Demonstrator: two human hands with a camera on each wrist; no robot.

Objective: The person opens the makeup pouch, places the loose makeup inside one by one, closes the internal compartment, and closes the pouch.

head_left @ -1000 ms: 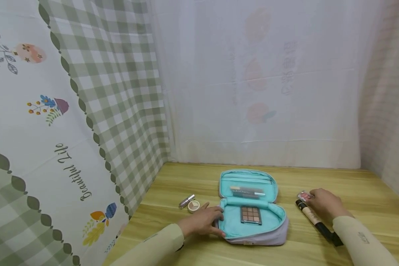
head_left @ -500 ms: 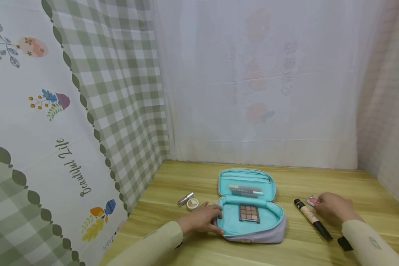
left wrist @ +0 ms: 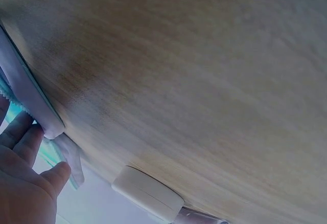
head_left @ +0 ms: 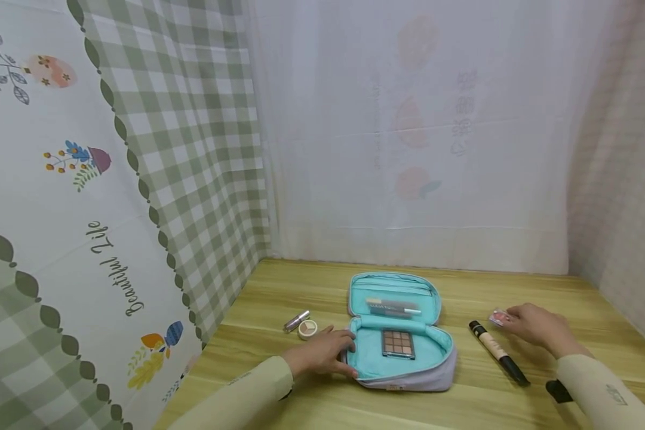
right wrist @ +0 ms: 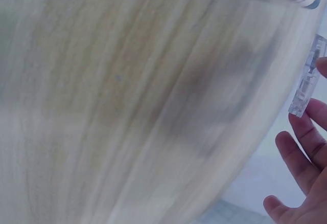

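Note:
A makeup bag (head_left: pixel 408 382), lilac outside and teal inside, lies unzipped with its lid folded back. An eyeshadow palette (head_left: pixel 398 343) with several brown pans sits inside it. Behind the lid's mesh lies a slim dark tube (head_left: pixel 392 307). My left hand (head_left: pixel 319 352) holds the bag's left end, fingers at the rim and thumb by the front corner; in the left wrist view its fingers meet the bag's side (left wrist: pixel 30 88). My right hand (head_left: pixel 540 327) pinches a small clear compact (head_left: pixel 498 317) with pinkish contents, held above the table in the right wrist view.
A black and beige makeup stick (head_left: pixel 498 352) lies between bag and right hand. Near the right sleeve is a black object (head_left: pixel 559 392), partly covered. Left of the bag lie a round three-colour compact (head_left: pixel 307 329) and a shiny lipstick-like tube (head_left: pixel 297 321). Curtains (head_left: pixel 419 131) close the back.
My right hand has moved right, away from the makeup stick, and then raised the clear compact slightly. The left hand stays at the bag. The view has shifted a little.

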